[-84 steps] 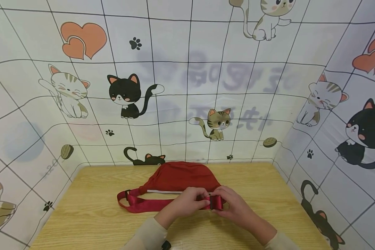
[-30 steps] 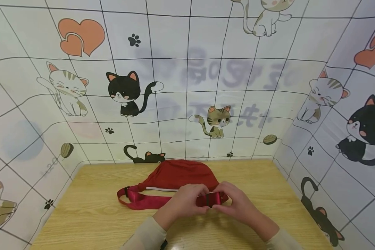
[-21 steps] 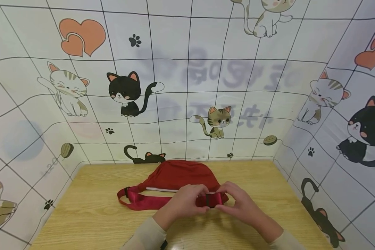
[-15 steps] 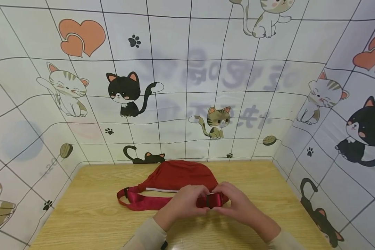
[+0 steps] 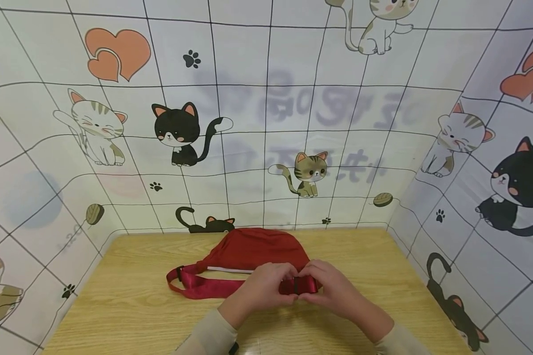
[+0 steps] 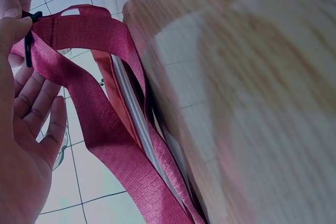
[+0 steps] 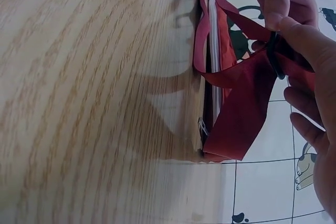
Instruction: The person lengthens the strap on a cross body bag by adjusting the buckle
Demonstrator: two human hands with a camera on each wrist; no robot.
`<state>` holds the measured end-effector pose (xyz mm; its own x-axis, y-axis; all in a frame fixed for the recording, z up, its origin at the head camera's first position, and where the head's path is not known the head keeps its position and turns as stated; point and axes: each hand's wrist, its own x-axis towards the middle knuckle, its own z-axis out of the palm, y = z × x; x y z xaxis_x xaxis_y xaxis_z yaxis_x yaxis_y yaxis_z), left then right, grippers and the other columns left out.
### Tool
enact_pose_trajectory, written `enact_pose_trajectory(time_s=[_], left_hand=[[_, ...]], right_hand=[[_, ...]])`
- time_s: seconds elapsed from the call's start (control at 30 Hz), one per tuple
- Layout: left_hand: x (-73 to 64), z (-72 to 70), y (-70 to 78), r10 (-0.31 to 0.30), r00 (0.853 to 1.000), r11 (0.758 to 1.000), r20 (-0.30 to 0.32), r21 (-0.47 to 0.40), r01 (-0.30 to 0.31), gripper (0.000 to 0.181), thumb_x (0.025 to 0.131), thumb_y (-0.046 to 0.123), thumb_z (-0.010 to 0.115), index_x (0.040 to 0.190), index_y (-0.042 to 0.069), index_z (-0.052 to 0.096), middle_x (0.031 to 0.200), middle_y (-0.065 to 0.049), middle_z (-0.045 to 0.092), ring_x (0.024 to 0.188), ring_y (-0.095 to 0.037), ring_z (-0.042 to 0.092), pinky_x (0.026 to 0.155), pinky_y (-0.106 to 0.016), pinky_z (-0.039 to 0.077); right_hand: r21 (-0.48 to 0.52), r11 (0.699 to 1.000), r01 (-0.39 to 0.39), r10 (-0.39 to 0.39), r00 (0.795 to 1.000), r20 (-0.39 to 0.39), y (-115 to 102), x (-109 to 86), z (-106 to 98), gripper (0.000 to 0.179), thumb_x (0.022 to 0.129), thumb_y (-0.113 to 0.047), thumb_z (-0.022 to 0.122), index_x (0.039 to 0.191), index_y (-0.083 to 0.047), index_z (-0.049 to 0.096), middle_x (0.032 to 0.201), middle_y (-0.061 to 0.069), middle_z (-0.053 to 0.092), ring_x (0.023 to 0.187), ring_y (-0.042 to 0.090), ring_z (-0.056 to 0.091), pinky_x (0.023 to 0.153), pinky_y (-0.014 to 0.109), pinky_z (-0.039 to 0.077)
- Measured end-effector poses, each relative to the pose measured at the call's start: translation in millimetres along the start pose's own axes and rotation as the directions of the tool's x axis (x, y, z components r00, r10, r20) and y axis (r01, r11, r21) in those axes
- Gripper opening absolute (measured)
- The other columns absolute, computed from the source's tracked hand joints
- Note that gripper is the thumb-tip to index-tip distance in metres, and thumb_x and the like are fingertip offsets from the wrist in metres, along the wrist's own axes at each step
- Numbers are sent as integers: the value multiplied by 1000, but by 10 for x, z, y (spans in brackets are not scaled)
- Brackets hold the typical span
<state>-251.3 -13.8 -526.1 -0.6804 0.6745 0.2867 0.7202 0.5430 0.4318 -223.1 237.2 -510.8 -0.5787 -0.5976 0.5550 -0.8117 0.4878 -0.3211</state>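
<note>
A red waist bag (image 5: 257, 249) lies at the back of the table, its white zip facing forward. Its crimson strap (image 5: 215, 290) runs out from the left end and loops along the front. Both hands meet at a black strap slider (image 7: 274, 59) threaded on the webbing, just before the bag's right end. My left hand (image 5: 264, 286) pinches the strap at the slider's left side, thumb against it. From the right, my right hand (image 5: 333, 288) pinches a folded loop of strap, thumb and forefinger near the left fingertips. Part of the webbing is hidden behind the fingers.
A second black slider (image 5: 180, 272) sits on the strap at the left. Wooden table (image 5: 129, 305) extends around the bag, with cat-printed cloth walls (image 5: 248, 148) behind and at both sides. Beside the left sleeve, a small black piece (image 5: 234, 348) shows at the bottom edge.
The slider between the hands has shifted slightly left since the earliest frame, with more strap showing around it. Over the last half second my right hand has closed in towards the left one.
</note>
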Motion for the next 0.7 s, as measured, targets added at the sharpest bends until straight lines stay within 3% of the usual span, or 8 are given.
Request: enact_pose_trajectory(time_s=[0.2,0.47,0.7], left_hand=[[-5,9,-27,-3,1000,1000,12,-19,3,44,94,39,90,129,25,67,115,11,75,105,-3,67,97,-28,56],[-28,2,-65,-42,999,998,30,-44,43,44,94,40,90,128,27,66,114,14,74,102,-2,65,92,-27,56],[-24,10,-51,-30,999,999,29,-25,31,44,93,39,90,128,25,67,114,12,74,103,-2,65,94,-26,55]], right_hand=[[59,997,-48,49,999,-11,-10,-23,-68,48,81,-16,101,120,-15,74,117,-6,72,102,11,65,80,35,60],[172,981,-86,98,993,-62,5,-65,-201,46,84,-11,99,122,-16,74,113,-6,71,98,12,65,85,22,54],[86,993,-77,77,997,3,-12,-54,-138,56,82,-19,101,129,-12,72,120,-5,70,106,11,63,87,32,57]])
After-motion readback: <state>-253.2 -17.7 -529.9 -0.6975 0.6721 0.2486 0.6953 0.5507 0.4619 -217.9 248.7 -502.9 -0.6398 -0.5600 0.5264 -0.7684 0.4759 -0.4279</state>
